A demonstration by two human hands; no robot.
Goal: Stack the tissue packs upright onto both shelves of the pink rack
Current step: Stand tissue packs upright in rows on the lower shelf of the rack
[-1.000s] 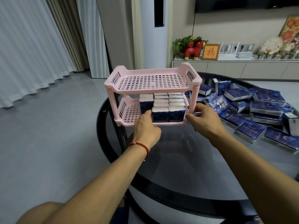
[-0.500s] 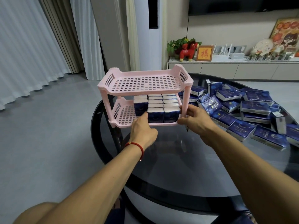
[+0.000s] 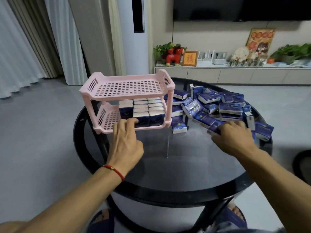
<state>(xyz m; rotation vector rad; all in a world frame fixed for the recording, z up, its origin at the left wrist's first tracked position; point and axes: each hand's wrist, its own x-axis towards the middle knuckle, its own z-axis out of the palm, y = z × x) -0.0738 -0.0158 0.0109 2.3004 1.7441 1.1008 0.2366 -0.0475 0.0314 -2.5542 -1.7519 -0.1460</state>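
head view, one pink rack (image 3: 127, 84), two hands

The room is evenly and softly lit, fairly bright, with pale daylight filtering through the sheer curtains (image 3: 15, 52) on the left. No hard shadows show; only faint, diffuse shading lies beneath the pink rack (image 3: 127, 91) and the left hand (image 3: 125, 142). The dark glass table (image 3: 168, 165) gives a dull sheen, with a hazy whitish glare patch near the loose tissue packs (image 3: 218, 105) and a thin bright streak near its centre. The wide-angle lens bends straight lines towards the edges, so the curtains and wall lean. Motion blur smears the plants (image 3: 292, 51) at the far right; the right hand (image 3: 234, 138) looks slightly soft. The television (image 3: 240, 9) reads as a flat black area.
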